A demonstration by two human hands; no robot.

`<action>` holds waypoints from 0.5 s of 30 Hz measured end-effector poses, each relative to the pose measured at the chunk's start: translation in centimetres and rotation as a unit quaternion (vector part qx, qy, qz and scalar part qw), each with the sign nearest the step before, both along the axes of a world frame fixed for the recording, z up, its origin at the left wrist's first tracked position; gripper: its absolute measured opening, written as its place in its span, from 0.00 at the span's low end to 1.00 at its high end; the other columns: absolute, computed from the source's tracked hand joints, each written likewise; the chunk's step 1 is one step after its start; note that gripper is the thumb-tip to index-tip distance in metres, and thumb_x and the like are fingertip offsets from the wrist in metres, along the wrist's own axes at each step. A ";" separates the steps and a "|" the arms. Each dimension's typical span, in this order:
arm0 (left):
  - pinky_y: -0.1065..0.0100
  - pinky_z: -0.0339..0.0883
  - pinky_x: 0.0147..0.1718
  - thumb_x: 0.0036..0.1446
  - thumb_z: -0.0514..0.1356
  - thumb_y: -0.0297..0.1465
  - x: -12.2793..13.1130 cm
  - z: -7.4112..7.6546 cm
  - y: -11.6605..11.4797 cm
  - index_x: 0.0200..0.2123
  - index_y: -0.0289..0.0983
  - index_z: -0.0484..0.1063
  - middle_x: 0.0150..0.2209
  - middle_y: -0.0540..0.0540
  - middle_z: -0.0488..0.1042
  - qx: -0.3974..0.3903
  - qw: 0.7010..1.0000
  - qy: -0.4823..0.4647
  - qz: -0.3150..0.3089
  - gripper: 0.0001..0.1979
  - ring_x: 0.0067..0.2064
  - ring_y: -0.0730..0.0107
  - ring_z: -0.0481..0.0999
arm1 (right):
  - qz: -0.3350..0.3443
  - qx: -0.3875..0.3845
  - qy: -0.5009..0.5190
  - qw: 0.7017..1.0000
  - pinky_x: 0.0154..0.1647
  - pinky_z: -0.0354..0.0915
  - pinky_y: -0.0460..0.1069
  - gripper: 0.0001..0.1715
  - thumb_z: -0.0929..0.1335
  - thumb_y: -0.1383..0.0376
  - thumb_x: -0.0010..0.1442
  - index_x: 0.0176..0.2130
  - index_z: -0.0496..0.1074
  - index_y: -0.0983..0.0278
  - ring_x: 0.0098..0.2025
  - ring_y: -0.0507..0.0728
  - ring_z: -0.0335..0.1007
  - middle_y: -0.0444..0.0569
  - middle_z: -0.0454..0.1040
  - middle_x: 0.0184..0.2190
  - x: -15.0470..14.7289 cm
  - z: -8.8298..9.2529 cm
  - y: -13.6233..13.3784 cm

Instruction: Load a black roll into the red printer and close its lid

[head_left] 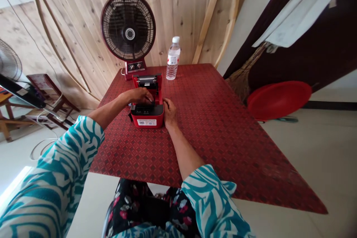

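A red and black label printer (148, 112) sits on the table with its lid (147, 80) raised and leaning back, a white sticker on its front. My left hand (141, 96) reaches over from the left into the opened body. Its fingers are bent and pressed together inside, and what the fingertips hold is hidden. Against the printer's right wall lies my right hand (170, 113), fingers curled along the side and gripping it.
Behind the printer, a dark red fan (129, 34) and a water bottle (173, 59) stand on the red patterned table (212, 126). A wooden panel rises behind. A red basin (279, 100) and a broom (245, 72) are off to the right. Another fan (9, 61) is at left.
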State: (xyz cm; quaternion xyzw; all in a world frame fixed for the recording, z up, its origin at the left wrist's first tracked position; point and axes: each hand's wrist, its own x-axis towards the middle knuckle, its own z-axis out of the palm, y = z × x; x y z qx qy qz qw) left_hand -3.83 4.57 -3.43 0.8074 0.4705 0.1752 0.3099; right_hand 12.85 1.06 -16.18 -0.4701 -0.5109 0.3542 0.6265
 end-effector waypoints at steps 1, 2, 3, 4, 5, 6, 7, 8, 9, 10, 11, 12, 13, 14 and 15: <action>0.70 0.67 0.34 0.43 0.68 0.28 -0.3 0.2 -0.4 0.29 0.40 0.82 0.28 0.50 0.80 -0.025 0.999 0.010 -0.023 0.06 0.31 0.67 0.77 | -0.001 -0.001 0.001 1.000 0.55 0.66 0.56 0.17 0.61 0.58 0.57 0.39 0.76 0.59 0.48 0.58 0.73 0.50 0.80 0.42 0.0 0.0 0.0; 0.69 0.68 0.35 0.45 0.68 0.30 -0.6 0.4 -0.9 0.32 0.39 0.82 0.31 0.49 0.81 -0.038 0.999 0.001 -0.035 0.08 0.32 0.67 0.77 | -0.002 -0.001 0.002 1.000 0.55 0.66 0.56 0.17 0.61 0.58 0.57 0.39 0.76 0.59 0.47 0.58 0.73 0.49 0.80 0.42 0.0 -0.1 0.0; 0.69 0.69 0.37 0.48 0.67 0.33 -1.0 0.5 -1.6 0.36 0.39 0.82 0.33 0.48 0.82 -0.038 0.999 -0.020 -0.033 0.09 0.34 0.67 0.78 | -0.001 -0.001 0.002 1.000 0.55 0.66 0.56 0.17 0.61 0.58 0.57 0.39 0.76 0.59 0.47 0.58 0.73 0.50 0.80 0.42 -0.1 -0.1 0.0; 0.68 0.69 0.38 0.52 0.66 0.36 -1.4 0.5 -2.6 0.38 0.38 0.82 0.36 0.47 0.82 -0.022 0.998 -0.052 -0.015 0.11 0.36 0.66 0.78 | 0.000 -0.002 0.002 1.000 0.55 0.66 0.57 0.18 0.61 0.58 0.57 0.39 0.76 0.60 0.47 0.59 0.73 0.50 0.80 0.42 -0.1 -0.1 0.0; 0.68 0.70 0.39 0.55 0.64 0.39 -1.8 0.4 -3.6 0.41 0.38 0.81 0.37 0.46 0.82 -0.009 0.997 -0.077 0.006 0.14 0.37 0.66 0.78 | 0.001 -0.003 0.002 1.000 0.55 0.66 0.57 0.18 0.61 0.58 0.57 0.39 0.76 0.60 0.48 0.59 0.73 0.51 0.80 0.42 -0.1 -0.1 0.0; 0.67 0.70 0.39 0.57 0.62 0.42 -2.2 0.2 -4.8 0.42 0.37 0.81 0.39 0.45 0.81 0.002 0.995 -0.095 0.025 0.16 0.38 0.65 0.78 | 0.003 -0.005 0.001 1.000 0.56 0.65 0.57 0.19 0.61 0.58 0.57 0.40 0.76 0.61 0.48 0.59 0.73 0.51 0.80 0.43 -0.1 -0.1 0.0; 0.66 0.71 0.40 0.60 0.60 0.44 -2.4 -0.1 -6.0 0.43 0.37 0.81 0.39 0.45 0.81 0.014 0.993 -0.107 0.043 0.19 0.39 0.64 0.79 | 0.005 -0.006 0.001 1.000 0.56 0.65 0.57 0.19 0.61 0.58 0.57 0.40 0.76 0.61 0.48 0.59 0.73 0.52 0.80 0.43 -0.1 -0.1 0.0; 0.66 0.71 0.42 0.61 0.58 0.47 -2.5 -0.6 -7.1 0.43 0.37 0.80 0.40 0.44 0.81 0.025 0.992 -0.116 0.054 0.21 0.41 0.62 0.79 | 0.006 -0.007 0.002 1.000 0.56 0.65 0.58 0.20 0.61 0.57 0.57 0.41 0.76 0.62 0.49 0.60 0.73 0.52 0.80 0.43 -0.1 0.0 0.0; 0.64 0.71 0.45 0.62 0.56 0.48 -2.5 -1.2 -8.1 0.43 0.37 0.80 0.41 0.43 0.81 0.046 0.988 -0.132 0.059 0.22 0.44 0.61 0.79 | 0.008 -0.009 0.005 1.000 0.56 0.65 0.58 0.20 0.61 0.57 0.57 0.41 0.76 0.62 0.49 0.60 0.73 0.52 0.80 0.44 -0.1 0.1 0.0; 0.63 0.70 0.49 0.63 0.55 0.48 -2.4 -1.8 -9.0 0.42 0.37 0.80 0.43 0.42 0.81 0.080 0.983 -0.152 0.060 0.23 0.48 0.59 0.78 | 0.009 -0.010 0.011 1.000 0.56 0.65 0.58 0.20 0.61 0.57 0.57 0.41 0.76 0.62 0.49 0.60 0.73 0.52 0.80 0.44 -0.1 0.1 -0.1; 0.61 0.68 0.53 0.64 0.53 0.48 -2.3 -2.5 -9.6 0.42 0.37 0.80 0.46 0.41 0.80 0.114 0.978 -0.167 0.058 0.23 0.51 0.58 0.77 | 0.009 -0.012 0.018 1.000 0.56 0.65 0.58 0.20 0.61 0.56 0.56 0.41 0.76 0.61 0.50 0.60 0.73 0.52 0.80 0.44 -0.1 0.2 -0.1; 0.59 0.66 0.55 0.65 0.52 0.48 -2.1 -3.1 -10.0 0.42 0.38 0.80 0.47 0.41 0.80 0.151 0.970 -0.180 0.059 0.23 0.53 0.58 0.76 | 0.008 -0.014 0.027 1.000 0.57 0.65 0.58 0.20 0.62 0.56 0.56 0.41 0.75 0.61 0.50 0.60 0.72 0.51 0.79 0.44 -0.1 0.2 -0.2; 0.57 0.65 0.57 0.65 0.52 0.48 -1.9 -3.8 -10.3 0.41 0.38 0.79 0.47 0.40 0.80 0.191 0.962 -0.187 0.062 0.23 0.54 0.58 0.76 | 0.007 -0.016 0.036 0.999 0.57 0.64 0.58 0.20 0.62 0.55 0.56 0.42 0.75 0.61 0.51 0.60 0.72 0.51 0.79 0.45 -0.1 0.2 -0.3; 0.55 0.63 0.58 0.66 0.51 0.47 -1.7 -4.3 -10.3 0.41 0.38 0.79 0.46 0.40 0.80 0.230 0.953 -0.185 0.065 0.23 0.53 0.58 0.76 | 0.005 -0.019 0.047 0.999 0.58 0.64 0.58 0.20 0.63 0.54 0.56 0.42 0.75 0.61 0.51 0.60 0.72 0.51 0.79 0.46 -0.1 0.1 -0.4; 0.53 0.61 0.60 0.66 0.51 0.47 -1.6 -4.8 -10.3 0.41 0.39 0.79 0.45 0.41 0.81 0.266 0.946 -0.174 0.067 0.22 0.53 0.58 0.76 | 0.006 -0.024 0.060 0.998 0.58 0.64 0.58 0.22 0.63 0.52 0.56 0.44 0.74 0.61 0.52 0.60 0.72 0.52 0.79 0.47 0.0 0.0 -0.4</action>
